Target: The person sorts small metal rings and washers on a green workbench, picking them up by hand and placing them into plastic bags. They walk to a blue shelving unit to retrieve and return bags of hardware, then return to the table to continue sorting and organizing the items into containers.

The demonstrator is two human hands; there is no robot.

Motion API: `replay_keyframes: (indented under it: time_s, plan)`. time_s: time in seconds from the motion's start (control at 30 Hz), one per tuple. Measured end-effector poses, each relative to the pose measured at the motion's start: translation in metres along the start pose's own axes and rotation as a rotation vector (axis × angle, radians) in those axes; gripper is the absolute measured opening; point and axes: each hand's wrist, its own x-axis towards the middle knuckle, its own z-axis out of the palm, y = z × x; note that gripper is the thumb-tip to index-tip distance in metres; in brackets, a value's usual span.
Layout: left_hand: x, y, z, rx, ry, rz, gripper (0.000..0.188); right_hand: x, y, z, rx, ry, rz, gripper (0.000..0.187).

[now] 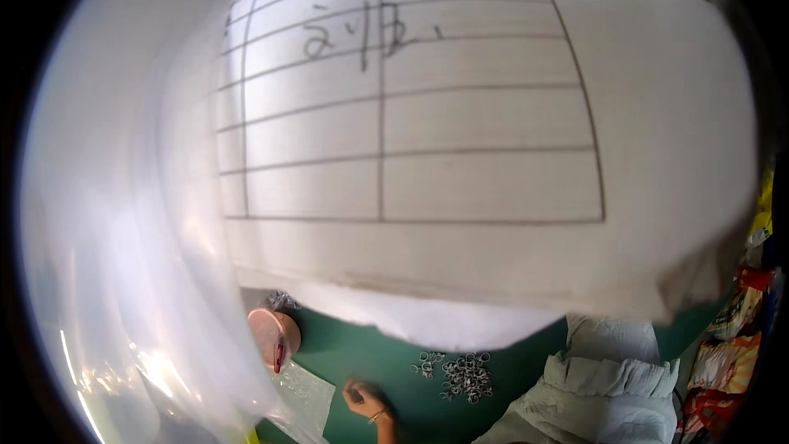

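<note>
A white sheet (485,189) with a ruled grid and dark handwriting fills most of the view, very close and slightly blurred. Below its lower edge my left hand (366,401) rests over the green table, a thin bracelet on its wrist. The fingers are loosely curled, with a gap by the thumb and nothing visible between them. Some way to its right lies a pile of small metal rings (467,376). Gathered grey-green fabric (600,390), which looks like a sleeve, reaches up behind the sheet at lower right. My right hand cannot be seen.
Shiny clear plastic (140,337) hangs along the left side. A pink round container (274,335) with a small red item against it stands near a flat clear bag (308,395) on the green tabletop (374,353). Colourful packages (727,370) are stacked at the right rim.
</note>
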Motion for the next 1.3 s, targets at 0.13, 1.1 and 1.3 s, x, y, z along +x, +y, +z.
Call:
replay_keyframes:
  time_s: [0.13, 1.1, 1.3]
  plan:
    - [-0.001, 0.000, -0.001, 0.031, -0.019, 0.009, 0.019, 0.006, 0.001, -0.002, 0.085, -0.026, -0.012, 0.015]
    - [0.003, -0.011, -0.006, 0.024, 0.005, 0.018, 0.016, 0.006, -0.006, 0.004, 0.257, -0.164, -0.152, 0.021]
    - [0.013, -0.056, -0.042, 0.219, -0.057, 0.218, 0.016, 0.000, -0.024, -0.020, 0.825, -0.334, -0.172, 0.016]
